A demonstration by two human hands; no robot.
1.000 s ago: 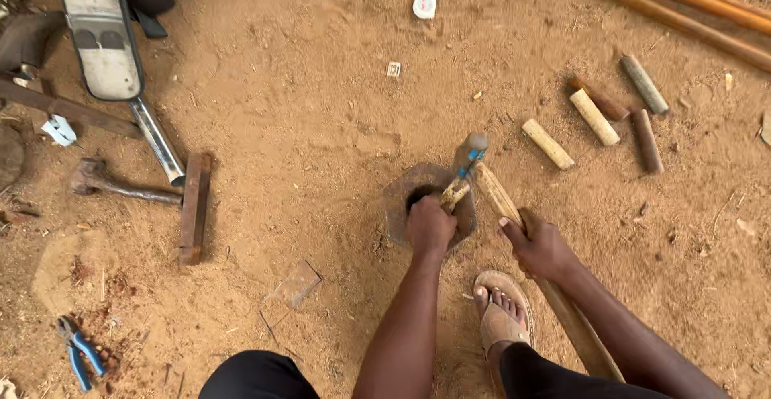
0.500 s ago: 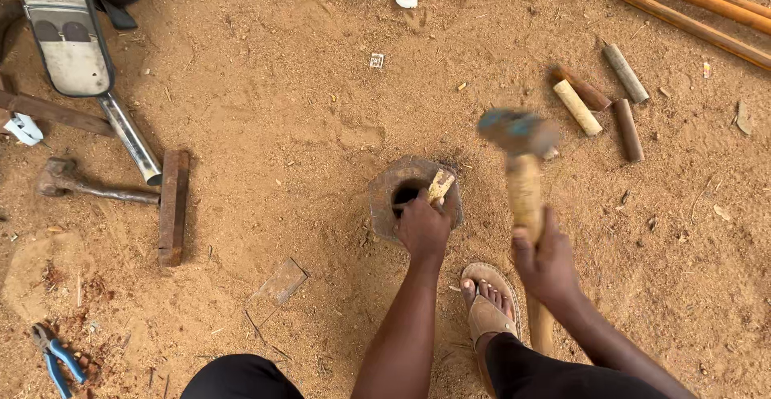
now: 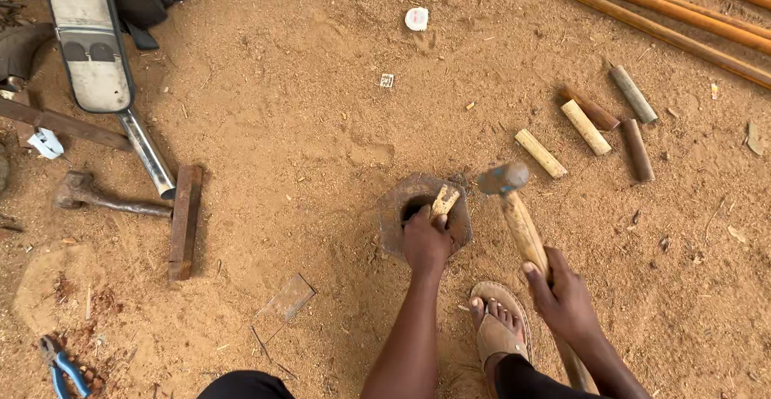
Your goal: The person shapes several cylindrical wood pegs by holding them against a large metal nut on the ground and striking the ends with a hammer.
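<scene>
I see a short pale wooden peg (image 3: 444,201) standing tilted in the dark opening of a flat rusty metal plate (image 3: 397,214) half sunk in the sandy ground (image 3: 305,134). My left hand (image 3: 426,242) is closed around the peg's lower part, fingers at the hole's edge. Just right of it, my right hand (image 3: 566,298) is wrapped tight on the wooden handle of a hammer (image 3: 514,206), whose grey head sits beside the peg, apart from it. A sandalled foot (image 3: 496,327) rests between the two arms.

Further out, five cut wooden pegs (image 3: 590,126), pale and dark, lie loose to the upper right, below long orange-brown poles (image 3: 642,13). A small white square scrap (image 3: 387,81) and a round white lid (image 3: 416,19) lie above the plate. At left sit another hammer (image 3: 88,196), a rusty metal bar (image 3: 185,220), a long grey padded case (image 3: 84,37), and blue-handled pliers (image 3: 60,364) at the bottom corner.
</scene>
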